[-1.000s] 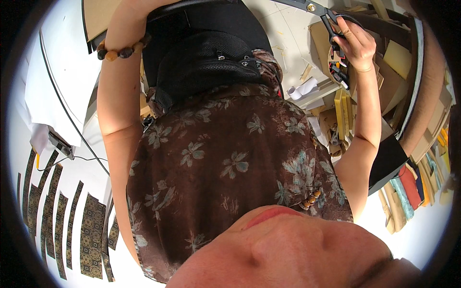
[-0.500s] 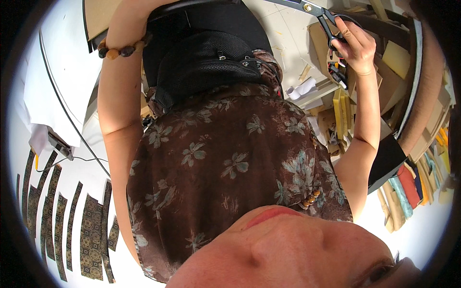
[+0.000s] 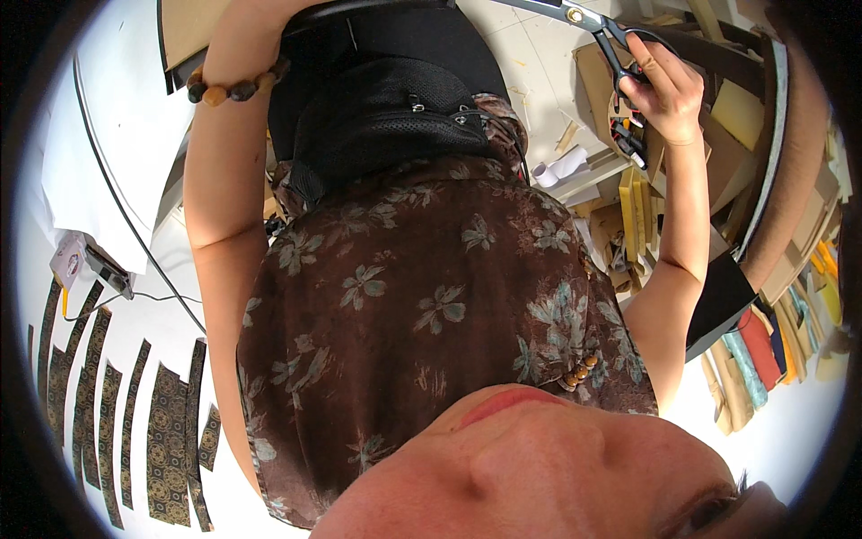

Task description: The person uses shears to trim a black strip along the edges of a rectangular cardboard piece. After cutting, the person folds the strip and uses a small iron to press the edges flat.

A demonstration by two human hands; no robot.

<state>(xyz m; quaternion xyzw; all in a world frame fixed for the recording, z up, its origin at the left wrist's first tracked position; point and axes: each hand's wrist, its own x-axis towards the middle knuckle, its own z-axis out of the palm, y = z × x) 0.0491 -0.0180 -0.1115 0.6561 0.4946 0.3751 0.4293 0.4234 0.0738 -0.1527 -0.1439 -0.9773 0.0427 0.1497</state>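
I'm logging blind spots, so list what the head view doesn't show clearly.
Left hand: fingers cut off by the head view's top edge; grip unknown.
Scissors: blade tips, head view, cut off by the top edge.
Black item below the right hand: head view, too small to identify.

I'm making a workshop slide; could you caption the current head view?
The right hand grips black-handled scissors at upper right; dark gold-patterned strips line the lower left.

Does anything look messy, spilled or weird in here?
Yes, it looks messy near the right hand holding the black-handled metal scissors. Yellow foam-like slabs and flat tan board pieces sit jumbled at different angles, and tiny yellowish scraps litter the pale tiled floor. I see no spilled liquid.
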